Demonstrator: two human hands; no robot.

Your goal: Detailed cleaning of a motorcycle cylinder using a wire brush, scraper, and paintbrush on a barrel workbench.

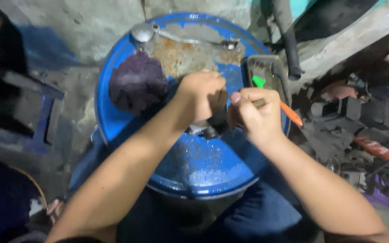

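Blue fills most of what I see: the painted top of a steel drum [194,166], scuffed and rusted toward its far edge, and both of my hands are over the middle of it. My left hand [202,93] is curled into a loose fist, fingers pressed together and knuckles up, closed over a small dark metal part [203,129] that shows just beneath it against the drum top; I cannot tell how that part is shaped. My right hand [256,114] sits just beside the left, almost touching it, fingers wrapped tight around an orange-handled tool [291,113], whose handle pokes out past the outer side of the hand while its working end is hidden between my fists. Beyond the left hand and a little outward lies a crumpled dark purple rag [137,83]. Farther past both hands, near the drum's far rim, lies a grey metal wrench-like tool [181,38]. Just past the right hand stands a dark tray-like box [269,72] with a green patch in it.
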